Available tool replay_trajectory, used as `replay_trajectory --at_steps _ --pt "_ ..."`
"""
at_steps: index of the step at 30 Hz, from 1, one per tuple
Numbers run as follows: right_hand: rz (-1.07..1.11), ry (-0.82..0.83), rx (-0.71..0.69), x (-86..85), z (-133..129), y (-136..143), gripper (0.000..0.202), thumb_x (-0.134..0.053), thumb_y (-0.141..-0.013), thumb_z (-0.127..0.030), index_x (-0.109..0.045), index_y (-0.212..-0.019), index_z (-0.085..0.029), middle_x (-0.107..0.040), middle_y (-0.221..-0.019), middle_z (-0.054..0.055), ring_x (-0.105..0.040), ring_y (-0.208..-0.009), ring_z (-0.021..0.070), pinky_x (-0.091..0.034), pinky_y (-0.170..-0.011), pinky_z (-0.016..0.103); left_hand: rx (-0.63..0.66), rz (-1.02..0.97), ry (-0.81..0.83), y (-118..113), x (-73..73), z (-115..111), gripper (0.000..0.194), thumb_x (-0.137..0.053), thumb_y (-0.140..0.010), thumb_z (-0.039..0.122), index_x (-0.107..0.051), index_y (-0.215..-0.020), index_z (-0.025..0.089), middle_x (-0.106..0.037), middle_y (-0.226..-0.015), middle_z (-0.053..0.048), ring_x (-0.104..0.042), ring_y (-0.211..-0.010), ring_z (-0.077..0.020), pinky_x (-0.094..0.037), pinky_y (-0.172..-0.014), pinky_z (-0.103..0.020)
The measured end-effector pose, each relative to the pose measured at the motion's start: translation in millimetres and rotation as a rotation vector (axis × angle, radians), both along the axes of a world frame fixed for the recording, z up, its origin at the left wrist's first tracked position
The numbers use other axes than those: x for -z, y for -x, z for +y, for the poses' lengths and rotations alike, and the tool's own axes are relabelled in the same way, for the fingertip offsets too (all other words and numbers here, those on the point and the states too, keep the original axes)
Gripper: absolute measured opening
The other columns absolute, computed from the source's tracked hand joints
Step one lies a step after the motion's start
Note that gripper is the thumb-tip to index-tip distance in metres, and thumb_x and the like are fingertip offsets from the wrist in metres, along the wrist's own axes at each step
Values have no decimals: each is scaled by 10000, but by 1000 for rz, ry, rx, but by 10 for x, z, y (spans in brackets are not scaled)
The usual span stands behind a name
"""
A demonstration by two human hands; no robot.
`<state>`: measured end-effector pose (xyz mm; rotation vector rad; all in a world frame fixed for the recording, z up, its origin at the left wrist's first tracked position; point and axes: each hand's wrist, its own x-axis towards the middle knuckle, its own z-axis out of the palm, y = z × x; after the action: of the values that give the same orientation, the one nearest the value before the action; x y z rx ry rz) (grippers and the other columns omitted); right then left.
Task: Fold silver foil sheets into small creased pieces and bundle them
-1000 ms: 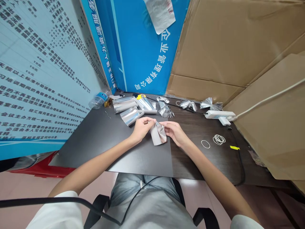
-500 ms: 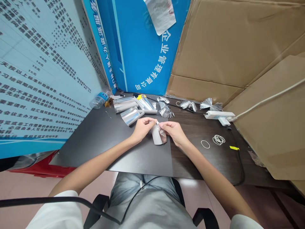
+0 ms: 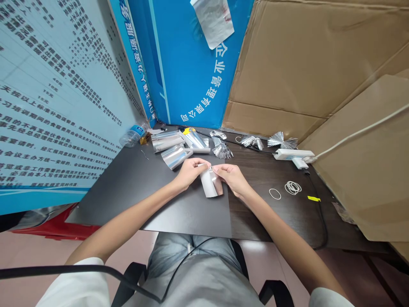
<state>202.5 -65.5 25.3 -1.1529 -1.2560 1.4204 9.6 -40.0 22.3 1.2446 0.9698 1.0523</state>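
A silvery foil sheet (image 3: pixel 211 184) hangs between my hands above the table, its top edge pinched and its lower part flaring out. My left hand (image 3: pixel 191 172) closes thumb and forefinger on the upper left of that edge. On the upper right, my right hand (image 3: pixel 232 175) pinches it in the same way, with the fingertips almost meeting. Just beyond, a fringed foil bundle (image 3: pixel 223 150) lies on the table. Behind my left hand rest several curled foil sheets (image 3: pixel 175 156). What the fingertips cover at the pinch is hidden.
White rubber bands (image 3: pixel 293 187) lie to the right. Further back are a power strip (image 3: pixel 294 154), more fringed foil (image 3: pixel 283 140) and a plastic bottle (image 3: pixel 132 135). Cardboard (image 3: pixel 287 59) and a blue panel (image 3: pixel 191 64) wall in the table (image 3: pixel 191 213).
The foil sheet has tilted, and its lower edge has shifted slightly left and nearer to me. Both hands keep their pinch and have barely moved.
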Motion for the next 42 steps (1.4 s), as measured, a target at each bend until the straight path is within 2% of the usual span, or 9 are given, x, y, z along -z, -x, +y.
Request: replay_trajectory --at_steps 9,17,20,23,27,31,34,38,42 --pt "-111 -63 61 100 34 0 367 -852 -710 -529 -799 -806 -178 -773 -776 63 -665 -704 208 -484 -666 321 172 228 -122 110 -49 111 167 -777 -789 330 -799 -834 170 -778 -858 -71 -651 -750 -185 -472 -723 -302" --pt "-41 -39 37 105 42 31 399 -858 -715 -548 -787 -798 -165 -721 -672 34 -612 -614 178 -458 -640 311 173 157 -4 139 -24 199 291 -852 -763 414 -781 -831 140 -759 -859 -70 -645 -781 -179 -477 -755 -298" --pt "68 -32 168 127 89 63 395 -900 -659 -524 -791 -782 -166 -721 -700 34 -608 -640 177 -469 -657 312 136 -32 94 93 27 181 373 -843 -792 475 -773 -972 157 -761 -982 -76 -672 -861 -183 -511 -800 -296" --pt "142 -65 320 151 161 52 402 -888 -664 -525 -794 -847 -180 -720 -760 20 -600 -684 168 -481 -678 305 205 -224 238 22 30 74 522 -793 -846 575 -685 -1230 239 -741 -1146 -68 -705 -936 -198 -556 -822 -331" --pt "200 -113 413 174 216 6 389 -851 -710 -528 -768 -884 -190 -664 -714 -12 -564 -646 150 -465 -627 290 296 -78 212 -73 -11 -98 587 -851 -809 577 -685 -1233 207 -747 -1177 -96 -721 -1007 -206 -539 -819 -290" --pt "248 -144 418 193 196 42 382 -865 -698 -503 -760 -888 -189 -681 -741 -2 -598 -678 160 -507 -656 300 227 16 94 -131 32 -134 536 -859 -803 541 -741 -1152 152 -777 -1129 -112 -727 -989 -210 -503 -784 -260" --pt "284 -149 377 186 171 83 387 -872 -703 -451 -776 -970 -187 -736 -835 19 -654 -757 172 -556 -736 316 154 31 47 -119 93 -84 485 -889 -763 472 -761 -1076 123 -788 -1015 -100 -718 -871 -189 -496 -730 -255" --pt "222 -168 318 158 154 0 403 -779 -813 -425 -761 -1150 -203 -795 -1071 73 -742 -952 222 -602 -890 382 171 -50 146 -21 66 -4 378 -892 -777 371 -770 -1023 111 -777 -921 -80 -689 -772 -131 -512 -716 -228" --pt "-154 -477 247 164 116 -209 618 -668 -931 -356 -530 -1531 -305 -795 -1204 69 -769 -1076 255 -591 -1004 468 152 -184 314 77 -39 72 253 -898 -773 247 -759 -941 119 -757 -860 -62 -682 -724 -102 -544 -701 -199"
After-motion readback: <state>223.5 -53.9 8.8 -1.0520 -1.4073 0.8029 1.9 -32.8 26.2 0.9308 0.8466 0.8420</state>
